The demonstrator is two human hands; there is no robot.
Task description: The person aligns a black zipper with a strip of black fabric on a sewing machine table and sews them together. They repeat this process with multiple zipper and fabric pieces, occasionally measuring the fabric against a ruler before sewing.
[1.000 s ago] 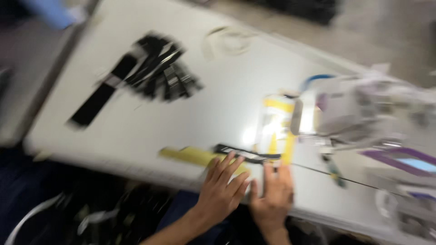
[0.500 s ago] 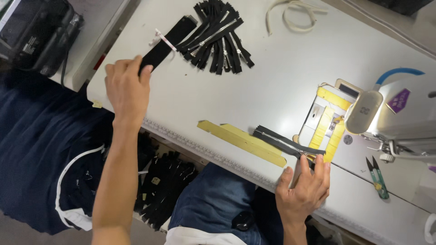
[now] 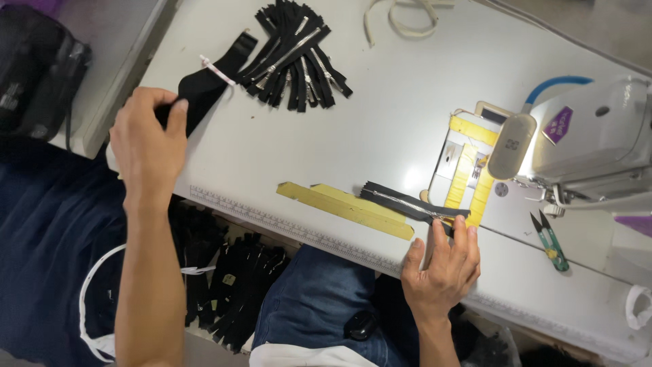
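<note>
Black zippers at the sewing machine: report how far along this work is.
Done: nothing on the table shows as finished. In hand: the right hand pins one black metal-toothed zipper flat beside the white sewing machine, while the left hand grips a bundle of black fabric strips tied with a white band. Left: a fanned pile of black zippers lies untouched at the far side.

On the white sewing machine (image 3: 598,143) at the right sits a small purple label (image 3: 557,125), roughly diamond-shaped with pale print. A second purple patch (image 3: 635,224) shows lower on the machine, at the right edge, partly cut off. A small white tag (image 3: 216,70) is tied round the black bundle (image 3: 210,88) at the surface's (image 3: 380,88) left end.
</note>
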